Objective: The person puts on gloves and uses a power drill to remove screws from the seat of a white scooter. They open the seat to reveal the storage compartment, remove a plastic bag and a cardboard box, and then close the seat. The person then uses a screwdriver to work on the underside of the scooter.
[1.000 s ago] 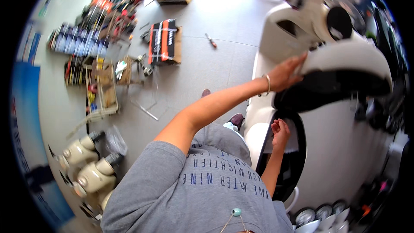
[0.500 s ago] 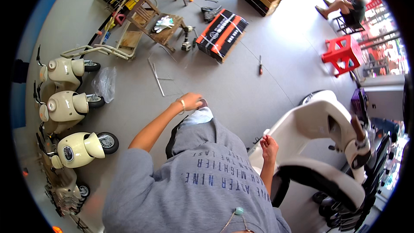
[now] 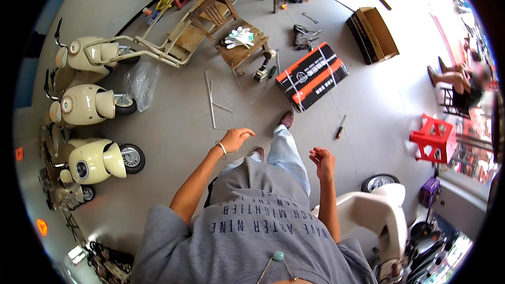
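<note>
Left hand (image 3: pixel 236 140): grip released. Right hand (image 3: pixel 323 164): grip released. Near right: white scooter (image 3: pixel 363 205). Far, on floor (image 3: pixel 168 126): strapped black-and-orange box (image 3: pixel 313 76), screwdriver (image 3: pixel 341 128).

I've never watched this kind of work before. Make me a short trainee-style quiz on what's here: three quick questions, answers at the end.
1. Fill in the missing word: white ____ lie on the seat of the wooden chair.
2. True or false: the person's left hand is holding a screwdriver.
3. Multiple choice: what colour is the stool near the right edge of the picture?
A) blue
B) red
C) green

Key:
1. Gloves.
2. False: no tool shows in the left hand, and the screwdriver lies on the floor.
3. B
</note>
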Demonstrator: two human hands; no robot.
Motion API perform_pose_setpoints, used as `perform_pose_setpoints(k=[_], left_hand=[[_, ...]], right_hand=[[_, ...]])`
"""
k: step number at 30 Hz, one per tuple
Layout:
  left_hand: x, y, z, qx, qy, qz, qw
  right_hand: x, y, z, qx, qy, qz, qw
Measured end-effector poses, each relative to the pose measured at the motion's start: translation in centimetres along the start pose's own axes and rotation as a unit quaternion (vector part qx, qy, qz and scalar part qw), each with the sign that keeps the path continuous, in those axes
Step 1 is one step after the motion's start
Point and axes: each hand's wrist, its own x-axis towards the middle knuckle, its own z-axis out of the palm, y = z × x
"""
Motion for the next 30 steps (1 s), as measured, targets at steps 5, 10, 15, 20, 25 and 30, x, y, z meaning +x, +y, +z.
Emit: perform_pose_setpoints(k=[5,10,15,20,25,30], left_hand=[[5.0,-2.9,-5.3,-0.096,0.094,-0.110,0.985],[10.8,-7.5,-10.6,-0.217,0.182,-0.161,0.946],[21.1,-15.4,-15.1,-0.367,0.228,-0.210,0.877],[34.7,-25.8,-18.9,-0.314,0.275,-0.243,0.876],[44.9,-31.8,-23.2,-0.313,0.241,-0.196,0.897],[47.4,-30.3,-27.2,-0.462,0.176,-0.193,0.848]], right_hand=[[12.2,-6.3,9.7,-0.083,-0.046,-0.009,0.995],[23.0,-9.2,22.3,-0.214,-0.124,-0.123,0.961],[35.6,-5.1,35.4,-0.422,-0.099,-0.332,0.838],[46.9,1.9,47.0,-0.532,-0.071,-0.401,0.742],[57.8,7.4,53.5,-0.703,-0.099,-0.441,0.549],[59.3,7.0,54.6,-0.532,0.028,-0.478,0.699]])
